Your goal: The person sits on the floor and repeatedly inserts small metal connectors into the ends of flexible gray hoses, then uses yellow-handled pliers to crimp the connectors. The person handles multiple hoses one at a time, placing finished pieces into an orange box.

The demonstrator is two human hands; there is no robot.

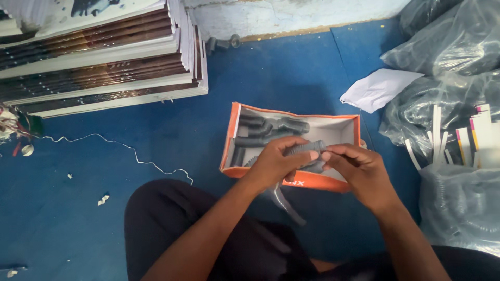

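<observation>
Left hand (276, 164) clamped around a grey ribbed hose piece (304, 149); right hand (359, 169) pinching its end. Just beyond the fingertips, an orange-rimmed cardboard box (291, 179) with more grey pieces. Right of the fingers, clear plastic bags (448, 47) and white striped labels (469, 138).

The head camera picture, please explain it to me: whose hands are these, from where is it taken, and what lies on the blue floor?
The one picture comes from a camera worn on a person's head, looking down at their own lap. No machine is here. The left hand and right hand together hold a short grey ribbed hose piece. Below them an orange and white cardboard box rests on the blue floor, with more grey hose pieces inside. To the left is a stack of flat boards; to the right are clear plastic bags of hoses and a white paper.
</observation>
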